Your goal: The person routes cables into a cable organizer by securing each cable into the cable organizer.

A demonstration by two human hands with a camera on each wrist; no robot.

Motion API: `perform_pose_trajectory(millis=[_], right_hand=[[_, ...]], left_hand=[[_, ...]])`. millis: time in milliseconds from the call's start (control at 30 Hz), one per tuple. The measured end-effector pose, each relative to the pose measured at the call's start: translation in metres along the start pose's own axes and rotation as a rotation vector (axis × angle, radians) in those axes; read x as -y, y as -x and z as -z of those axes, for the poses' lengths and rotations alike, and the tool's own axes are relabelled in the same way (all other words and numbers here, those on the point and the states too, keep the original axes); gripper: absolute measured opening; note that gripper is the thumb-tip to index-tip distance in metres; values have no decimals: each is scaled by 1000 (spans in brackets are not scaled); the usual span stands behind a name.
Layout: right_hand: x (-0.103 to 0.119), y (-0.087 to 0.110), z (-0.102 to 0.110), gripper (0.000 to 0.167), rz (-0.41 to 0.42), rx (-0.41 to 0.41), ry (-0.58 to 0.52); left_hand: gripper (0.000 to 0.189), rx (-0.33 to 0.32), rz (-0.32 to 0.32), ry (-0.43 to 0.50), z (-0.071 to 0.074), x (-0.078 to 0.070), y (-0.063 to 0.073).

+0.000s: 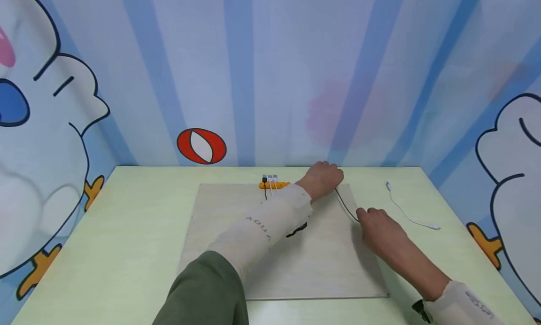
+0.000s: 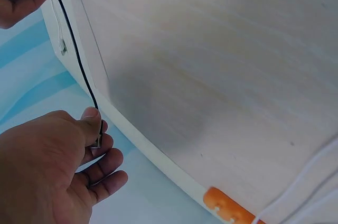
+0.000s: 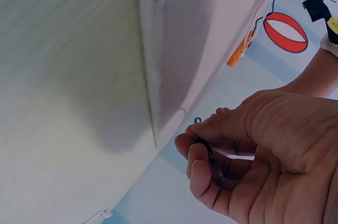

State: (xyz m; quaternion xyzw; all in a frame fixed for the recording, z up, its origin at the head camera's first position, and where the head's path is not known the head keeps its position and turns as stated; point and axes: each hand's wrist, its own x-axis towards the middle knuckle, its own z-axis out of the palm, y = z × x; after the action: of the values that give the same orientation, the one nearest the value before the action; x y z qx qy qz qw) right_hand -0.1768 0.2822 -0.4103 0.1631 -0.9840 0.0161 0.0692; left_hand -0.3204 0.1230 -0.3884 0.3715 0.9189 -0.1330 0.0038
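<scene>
Apparently partway: three plugs (image 1: 270,178) sit at the orange holder (image 1: 284,185); a white cable (image 1: 407,217) lies loose on the bench (image 1: 105,245). Left hand (image 1: 322,179) and right hand (image 1: 382,227) both pinch a black cable (image 1: 346,207) strung between them near the board's (image 1: 329,273) far right corner, outside the holder.

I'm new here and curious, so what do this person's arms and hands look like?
The left hand and right hand wear no gloves. On the left, a dark green sleeve meets an off-white wrap with dark capital letters. On the right, an off-white band bears dark lettering, with a dark piece beside it.
</scene>
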Motion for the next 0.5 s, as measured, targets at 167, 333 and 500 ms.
perform_pose_trajectory(millis=[167,333,500], right_hand=[[10,-4,1,15,17,-5,-8],[19,-9,2,12,19,5,-5],[27,-16,-1,11,17,23,-16]], left_hand=[[29,-12,1,5,1,9,9],[30,1,12,13,-2,18,15],[31,-2,19,29,-3,29,22]])
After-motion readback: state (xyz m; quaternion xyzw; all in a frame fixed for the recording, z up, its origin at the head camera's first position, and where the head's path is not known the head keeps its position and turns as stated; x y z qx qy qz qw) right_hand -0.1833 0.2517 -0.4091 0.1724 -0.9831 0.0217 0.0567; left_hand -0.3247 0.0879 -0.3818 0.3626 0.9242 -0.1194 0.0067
